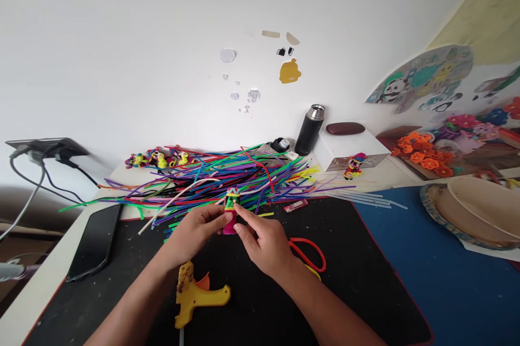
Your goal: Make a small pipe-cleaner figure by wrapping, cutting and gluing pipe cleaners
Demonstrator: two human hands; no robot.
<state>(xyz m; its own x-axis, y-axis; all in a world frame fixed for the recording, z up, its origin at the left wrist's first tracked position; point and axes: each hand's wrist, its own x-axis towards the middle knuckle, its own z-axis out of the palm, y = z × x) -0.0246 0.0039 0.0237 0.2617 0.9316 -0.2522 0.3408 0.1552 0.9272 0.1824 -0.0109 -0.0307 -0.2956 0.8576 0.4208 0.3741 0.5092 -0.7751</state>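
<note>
A small pipe-cleaner figure [229, 222] stands upright between my two hands, magenta below with green, yellow and red toward the top. My left hand [205, 228] is closed around its left side, the thumb lying across the lower front. On the other side, my right hand [262, 235] pinches at it, with the index fingertip against the green and yellow part and the thumb low by the magenta base. Below my hands a yellow glue gun [199, 296] with an orange trigger lies on the black mat [260, 311].
A heap of colored pipe cleaners [227, 173] spreads behind my hands. Around it are finished figures [158, 158], another figure [355, 166], a black thermos [310, 130], a white box [349, 145], a phone [94, 240], a lighter [296, 206], red-handled scissors [319, 254] and a bowl [483, 210].
</note>
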